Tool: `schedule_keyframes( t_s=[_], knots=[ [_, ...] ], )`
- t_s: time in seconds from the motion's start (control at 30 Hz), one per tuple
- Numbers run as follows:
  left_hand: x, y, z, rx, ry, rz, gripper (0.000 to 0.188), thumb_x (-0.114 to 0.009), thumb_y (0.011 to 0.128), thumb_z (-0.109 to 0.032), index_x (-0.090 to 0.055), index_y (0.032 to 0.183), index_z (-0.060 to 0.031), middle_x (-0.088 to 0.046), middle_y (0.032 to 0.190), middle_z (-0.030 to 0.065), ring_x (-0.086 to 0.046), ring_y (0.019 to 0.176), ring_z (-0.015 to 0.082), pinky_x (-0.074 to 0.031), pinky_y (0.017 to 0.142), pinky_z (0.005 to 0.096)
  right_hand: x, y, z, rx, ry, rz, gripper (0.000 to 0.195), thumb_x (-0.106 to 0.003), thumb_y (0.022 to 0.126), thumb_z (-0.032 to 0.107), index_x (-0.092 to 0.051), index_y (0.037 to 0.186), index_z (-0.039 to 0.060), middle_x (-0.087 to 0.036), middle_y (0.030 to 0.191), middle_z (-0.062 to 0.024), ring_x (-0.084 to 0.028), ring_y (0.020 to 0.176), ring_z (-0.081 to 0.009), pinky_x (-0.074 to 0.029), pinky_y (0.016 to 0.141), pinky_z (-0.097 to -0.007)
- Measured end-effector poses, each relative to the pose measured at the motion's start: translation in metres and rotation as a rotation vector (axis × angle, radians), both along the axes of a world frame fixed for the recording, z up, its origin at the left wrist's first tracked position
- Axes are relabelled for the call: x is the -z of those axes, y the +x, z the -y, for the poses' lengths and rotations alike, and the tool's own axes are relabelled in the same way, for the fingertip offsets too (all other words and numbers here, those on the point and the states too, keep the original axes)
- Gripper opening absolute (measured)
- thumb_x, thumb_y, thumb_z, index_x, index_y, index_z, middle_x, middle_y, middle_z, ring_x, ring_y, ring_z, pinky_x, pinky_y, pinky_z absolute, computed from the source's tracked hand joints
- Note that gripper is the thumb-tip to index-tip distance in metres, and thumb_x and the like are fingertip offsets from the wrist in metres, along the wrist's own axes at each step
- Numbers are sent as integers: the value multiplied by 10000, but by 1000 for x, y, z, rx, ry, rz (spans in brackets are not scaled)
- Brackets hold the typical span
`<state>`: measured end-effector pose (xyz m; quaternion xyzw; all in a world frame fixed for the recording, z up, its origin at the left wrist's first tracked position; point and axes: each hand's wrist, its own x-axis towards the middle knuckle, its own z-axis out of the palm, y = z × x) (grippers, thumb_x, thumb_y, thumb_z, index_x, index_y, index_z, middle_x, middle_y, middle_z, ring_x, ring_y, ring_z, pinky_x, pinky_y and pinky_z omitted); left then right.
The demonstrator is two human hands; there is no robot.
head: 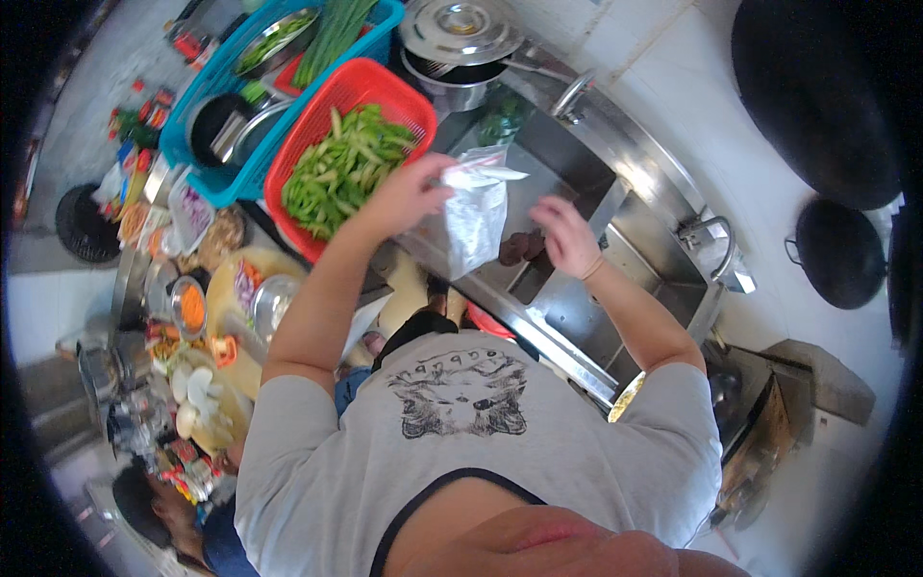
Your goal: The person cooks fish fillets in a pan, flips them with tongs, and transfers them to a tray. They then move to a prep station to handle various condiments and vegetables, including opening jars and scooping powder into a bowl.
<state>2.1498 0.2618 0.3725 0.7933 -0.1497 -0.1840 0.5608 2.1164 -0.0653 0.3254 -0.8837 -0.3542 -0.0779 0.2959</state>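
My left hand (414, 195) grips the top edge of a translucent whitish plastic bag (476, 227), which hangs over the front of the stainless steel sink. What the bag contains is not clear. My right hand (566, 238) is off to the bag's right, apart from it, fingers spread and holding nothing. Under my left wrist, a red plastic basket (382, 83) holds cut green vegetable pieces (346, 169). In the left sink basin (577, 155), close to my right hand, lie dark reddish-brown lumps (520, 247).
Beyond the red basket stands a blue crate (209, 180) with bowls and green onions (335, 40). A lidded steel pot (461, 32) stands behind. Two faucets (573, 97) rise along the sink's back. To the left are cutting boards (241, 360), chopped vegetables and another person (166, 505).
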Motion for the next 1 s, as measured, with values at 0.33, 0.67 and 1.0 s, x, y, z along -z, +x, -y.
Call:
schedule_keyframes(
  t_s=[0.33, 0.67, 1.0],
  knots=[
    [115, 114, 144, 147, 572, 609, 242, -503, 869, -141, -558, 1104, -165, -577, 988, 122, -633, 904, 329, -525, 729, 445, 139, 245, 85, 839, -143, -126, 509, -548, 800, 109, -496, 1302, 39, -414, 1415, -189, -452, 1257, -362, -418, 1024, -426],
    [113, 159, 157, 114, 604, 602, 172, -495, 873, -124, -542, 1037, -146, -569, 989, 103, -625, 916, 321, -525, 717, 449, 167, 226, 81, 553, -96, -350, 453, -655, 792, 224, -602, 1207, 51, -504, 1362, -172, -504, 1233, -314, -392, 1055, -379],
    [114, 160, 165, 129, 575, 653, 195, -513, 846, -107, -561, 1034, -131, -563, 991, 112, -636, 893, 326, -529, 738, 438, 235, 244, 89, 1000, 937, -613, 379, -617, 837, 148, -578, 1170, -28, -661, 1003, -176, -655, 902, -261, -516, 797, -337]
  ],
)
